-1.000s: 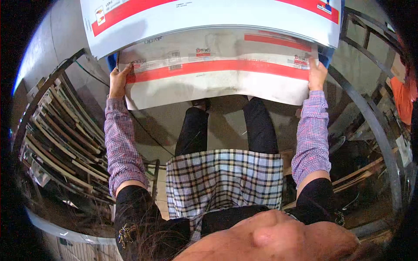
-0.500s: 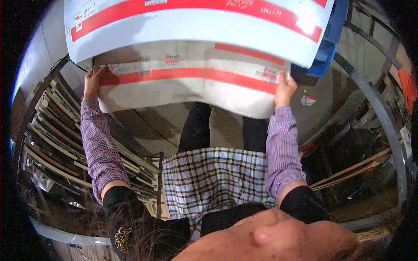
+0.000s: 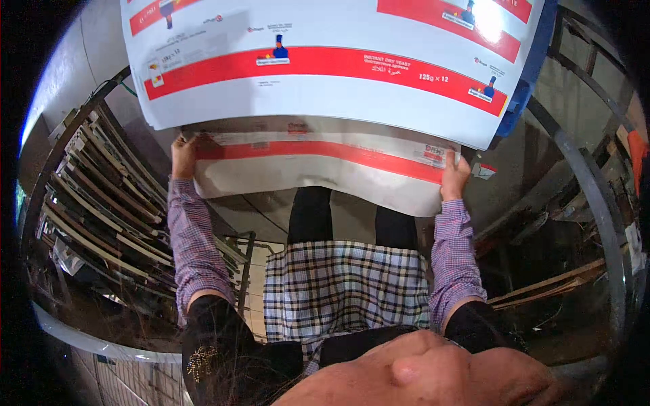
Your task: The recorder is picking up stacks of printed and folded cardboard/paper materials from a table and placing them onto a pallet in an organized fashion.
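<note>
A large printed sheet [image 3: 325, 172], white with red bands, hangs bowed in front of my legs. My left hand [image 3: 183, 157] pinches its left edge, and my right hand [image 3: 455, 177] grips the right edge with the thumb up on the printed face. The sheet's upper part passes out of sight beneath a second printed sheet [image 3: 318, 91], brighter white with red stripes and small blue figures. That upper sheet lies across the top of the view, its front edge curved above both hands. Whether it tops a stack cannot be seen.
At the left stands a rack of many thin boards [image 3: 112, 196]. A blue support [image 3: 518, 105] shows beside the upper sheet's right edge. Along the right runs a curved metal bar [image 3: 575, 155], with wooden strips [image 3: 548, 281] below. A small scrap [image 3: 483, 170] lies past my right hand.
Both hands and the held sheet sit lower and slightly farther right in the view. More of the upper sheet now shows. My grip on the held sheet stays the same.
</note>
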`<state>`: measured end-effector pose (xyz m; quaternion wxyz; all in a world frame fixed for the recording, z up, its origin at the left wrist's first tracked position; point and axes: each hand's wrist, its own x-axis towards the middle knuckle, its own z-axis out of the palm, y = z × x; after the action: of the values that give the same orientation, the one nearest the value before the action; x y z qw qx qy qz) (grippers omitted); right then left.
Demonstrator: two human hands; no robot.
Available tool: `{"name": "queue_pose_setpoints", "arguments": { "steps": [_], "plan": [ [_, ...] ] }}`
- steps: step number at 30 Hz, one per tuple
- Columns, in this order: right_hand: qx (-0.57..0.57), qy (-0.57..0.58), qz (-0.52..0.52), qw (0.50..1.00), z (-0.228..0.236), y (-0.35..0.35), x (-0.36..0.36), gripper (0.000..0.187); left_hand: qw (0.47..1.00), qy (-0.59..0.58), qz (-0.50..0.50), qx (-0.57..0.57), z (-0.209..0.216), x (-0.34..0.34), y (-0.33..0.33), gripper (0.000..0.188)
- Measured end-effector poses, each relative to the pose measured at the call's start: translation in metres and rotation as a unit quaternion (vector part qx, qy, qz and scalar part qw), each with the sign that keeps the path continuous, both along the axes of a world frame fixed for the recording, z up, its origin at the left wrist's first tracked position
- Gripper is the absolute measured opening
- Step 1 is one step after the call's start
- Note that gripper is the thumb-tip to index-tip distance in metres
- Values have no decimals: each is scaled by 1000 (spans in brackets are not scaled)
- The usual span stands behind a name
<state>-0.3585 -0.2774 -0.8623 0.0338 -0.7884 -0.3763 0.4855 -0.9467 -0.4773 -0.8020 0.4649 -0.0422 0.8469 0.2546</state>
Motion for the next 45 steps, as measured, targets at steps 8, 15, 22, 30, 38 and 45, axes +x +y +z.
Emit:
{"name": "queue_pose_setpoints", "arguments": {
  "steps": [8, 15, 22, 30, 38, 45],
  "plan": [
    [26, -327, 395, 858, -19, 42, 64, 35, 727, 285, -493, -383, -35, 76, -39, 43],
    [-87, -4, 315, 945, 2, -16, 2, 33, 876, 4, -445, -185, -42, 172, 28, 40],
    [-415, 142, -311, 843, -88, -52, -57, 47, 826, -212, -452, -260, -139, 189, -12, 55],
    [-202, 327, -494, 780, -116, -41, -78, 38, 923, -198, 330, -7, -124, 225, 28, 44],
    [-295, 220, -6, 930, -39, -14, -72, 32, 911, -39, -335, -236, -136, 140, -48, 28],
    [-251, 87, 48, 963, 69, -17, 70, 24, 985, -104, -133, -16, -2, 191, 48, 28]
  ]
}}
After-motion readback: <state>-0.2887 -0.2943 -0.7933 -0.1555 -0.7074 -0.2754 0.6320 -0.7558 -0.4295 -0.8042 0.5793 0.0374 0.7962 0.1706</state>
